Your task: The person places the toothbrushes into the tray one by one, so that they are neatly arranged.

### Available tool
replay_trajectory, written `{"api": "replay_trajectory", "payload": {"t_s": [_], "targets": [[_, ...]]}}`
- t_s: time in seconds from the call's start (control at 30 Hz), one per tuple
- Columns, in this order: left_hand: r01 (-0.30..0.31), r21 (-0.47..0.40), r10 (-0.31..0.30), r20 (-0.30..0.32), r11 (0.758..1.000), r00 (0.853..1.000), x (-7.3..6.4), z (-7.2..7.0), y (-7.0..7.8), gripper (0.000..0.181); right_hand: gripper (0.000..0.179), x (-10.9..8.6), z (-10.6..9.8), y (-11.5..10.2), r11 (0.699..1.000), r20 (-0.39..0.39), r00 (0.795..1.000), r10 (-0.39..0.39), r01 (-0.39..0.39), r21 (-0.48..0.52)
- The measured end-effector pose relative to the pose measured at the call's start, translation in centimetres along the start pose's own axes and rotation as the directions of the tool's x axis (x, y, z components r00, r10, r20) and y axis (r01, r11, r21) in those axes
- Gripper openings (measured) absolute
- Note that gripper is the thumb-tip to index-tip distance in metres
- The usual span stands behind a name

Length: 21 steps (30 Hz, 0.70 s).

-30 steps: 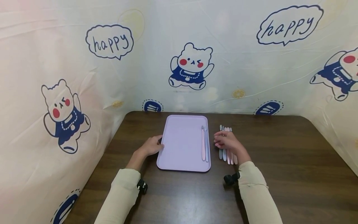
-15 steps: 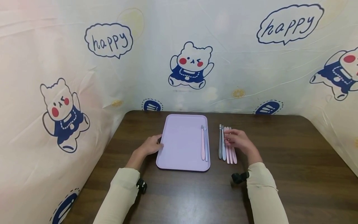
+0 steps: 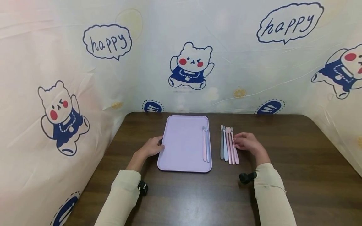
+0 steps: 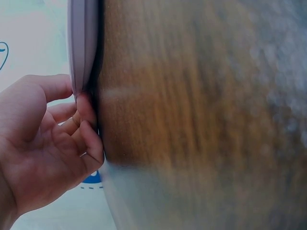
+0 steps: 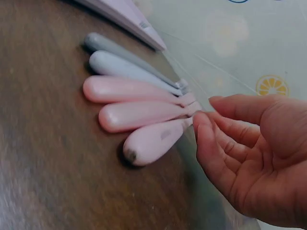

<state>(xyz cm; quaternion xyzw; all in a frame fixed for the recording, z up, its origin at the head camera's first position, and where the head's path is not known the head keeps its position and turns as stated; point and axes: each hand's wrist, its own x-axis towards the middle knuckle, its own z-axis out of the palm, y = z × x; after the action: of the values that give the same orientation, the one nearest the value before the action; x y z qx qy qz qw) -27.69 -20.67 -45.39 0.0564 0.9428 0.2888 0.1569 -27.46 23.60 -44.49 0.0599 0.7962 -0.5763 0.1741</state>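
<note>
A lilac tray point(image 3: 182, 144) lies on the table, and my left hand point(image 3: 151, 146) grips its left edge. In the left wrist view, the thumb and curled fingers of the left hand point(image 4: 53, 139) are at the tray's rim point(image 4: 84, 43). A pink toothbrush point(image 3: 204, 146) and a blue toothbrush point(image 3: 208, 147) lie along the tray's right side. Right of the tray is a row of several grey, blue and pink toothbrushes point(image 3: 229, 150). My right hand point(image 3: 249, 144) is beside the rightmost pale pink toothbrush point(image 5: 156, 141), fingertips at its neck, thumb and forefinger slightly apart.
The dark wooden table point(image 3: 186, 197) has rounded far corners. Behind it hangs a pale printed cloth point(image 3: 240, 62) with bears and speech bubbles. A black wrist camera point(image 3: 247, 178) sits on the right sleeve, and another camera point(image 3: 143, 187) on the left.
My right hand has moved to the right across the row of toothbrushes, from its left part to its right edge, uncovering most of them. The left hand stays at the tray.
</note>
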Motion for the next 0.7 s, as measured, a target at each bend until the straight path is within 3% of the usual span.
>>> {"api": "replay_trajectory", "payload": {"t_s": [0.27, 0.7], "targets": [[-0.006, 0.005, 0.006, -0.002, 1.000, 1.000, -0.01, -0.07, -0.05, 0.059, 0.045, 0.26, -0.07, 0.24, 0.995, -0.018, 0.996, 0.088, -0.089, -0.044], [0.024, -0.065, -0.020, 0.056, 0.998, 0.998, 0.06, -0.76, 0.07, 0.061, 0.034, 0.47, 0.50, -0.24, 0.975, -0.106, 0.991, 0.086, -0.106, -0.195]]}}
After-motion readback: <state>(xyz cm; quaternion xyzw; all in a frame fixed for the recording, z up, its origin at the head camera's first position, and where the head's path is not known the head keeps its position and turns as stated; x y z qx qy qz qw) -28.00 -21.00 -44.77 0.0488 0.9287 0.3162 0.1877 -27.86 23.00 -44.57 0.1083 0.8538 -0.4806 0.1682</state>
